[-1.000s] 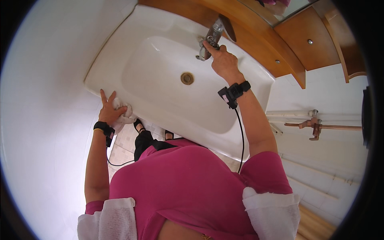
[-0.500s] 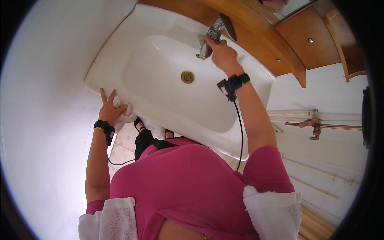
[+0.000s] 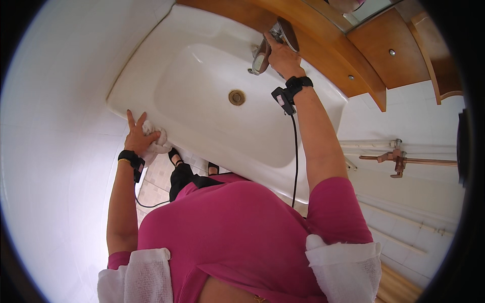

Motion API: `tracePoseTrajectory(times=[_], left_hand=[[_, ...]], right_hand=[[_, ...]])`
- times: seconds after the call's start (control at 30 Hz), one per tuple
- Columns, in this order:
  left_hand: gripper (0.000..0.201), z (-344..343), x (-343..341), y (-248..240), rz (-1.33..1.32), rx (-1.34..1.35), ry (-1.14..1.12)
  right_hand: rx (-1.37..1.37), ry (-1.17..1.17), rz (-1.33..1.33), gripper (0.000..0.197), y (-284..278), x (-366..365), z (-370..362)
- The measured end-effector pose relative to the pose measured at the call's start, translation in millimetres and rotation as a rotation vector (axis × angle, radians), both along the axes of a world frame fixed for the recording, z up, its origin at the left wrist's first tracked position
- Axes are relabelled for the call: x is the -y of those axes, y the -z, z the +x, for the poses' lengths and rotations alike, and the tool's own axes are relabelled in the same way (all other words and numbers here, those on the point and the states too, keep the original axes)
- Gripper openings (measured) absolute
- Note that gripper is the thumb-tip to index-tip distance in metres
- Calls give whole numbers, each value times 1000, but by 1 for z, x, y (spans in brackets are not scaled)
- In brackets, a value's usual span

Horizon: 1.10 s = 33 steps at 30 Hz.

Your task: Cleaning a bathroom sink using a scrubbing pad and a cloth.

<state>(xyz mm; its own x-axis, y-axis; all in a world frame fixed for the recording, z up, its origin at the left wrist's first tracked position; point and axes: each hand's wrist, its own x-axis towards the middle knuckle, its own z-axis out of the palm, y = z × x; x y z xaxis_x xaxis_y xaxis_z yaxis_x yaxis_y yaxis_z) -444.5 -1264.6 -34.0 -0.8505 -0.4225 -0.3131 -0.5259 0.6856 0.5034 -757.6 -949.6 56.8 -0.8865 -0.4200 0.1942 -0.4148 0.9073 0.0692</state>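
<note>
- The right hand (image 3: 283,58) is closed around the metal tap (image 3: 268,45) that stands at the back edge of the white ceramic washbasin (image 3: 202,55), fingers wrapped over the tap's lever; whether the lever is raised or lowered cannot be told.
- The tap's chrome spout points down over the basin's bowl, above the round brass-coloured drain (image 3: 236,97) near the middle of the bowl.
- The left hand (image 3: 137,137) rests on the front left corner of the washbasin, pressing a crumpled white cloth (image 3: 154,141) against the rim; the thumb and lower fingers pinch the cloth while two fingers stick out straight along the rim.
- Each wrist carries a black band; a black cable (image 3: 295,161) hangs from the right one down along the forearm.
- Behind the tap, a wooden shelf (image 3: 323,40) runs along the washbasin's back edge, with a wooden cabinet (image 3: 389,55) beyond its right end.
- On the tiled wall to the right of the washbasin, a copper-coloured pipe fitting (image 3: 399,160) is mounted, well apart from both hands.
- The person wears a pink top (image 3: 242,232) with white cloths lying over both shoulders.
</note>
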Motion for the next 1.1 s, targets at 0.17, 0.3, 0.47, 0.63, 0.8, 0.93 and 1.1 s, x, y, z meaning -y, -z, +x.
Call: tracePoseTrajectory(times=[0.17,0.3,0.47,0.63,0.8,0.93,1.1], left_hand=[[84,4,1,-2,20,-14,-27],[84,4,2,1,11,-43,-14],[83,3,-1,-2,19,-20,-20],[83,-2,-5,-13,36,21,-29],[83,3,-2,-6,14,2,-27],[84,1,-3,-8,11,-5,-16],[84,2,0,-6,28,-2,-17]], right_hand=[[274,14,-31,50,-13,6,37],[256,64,-6,52,-7,4,41],[207,74,-65,54,-6,6,6],[203,27,-65,59,-6,0,2],[325,111,-79,65,-7,2,39],[315,127,-70,60,-1,1,46],[201,212,-159,50,4,4,23]])
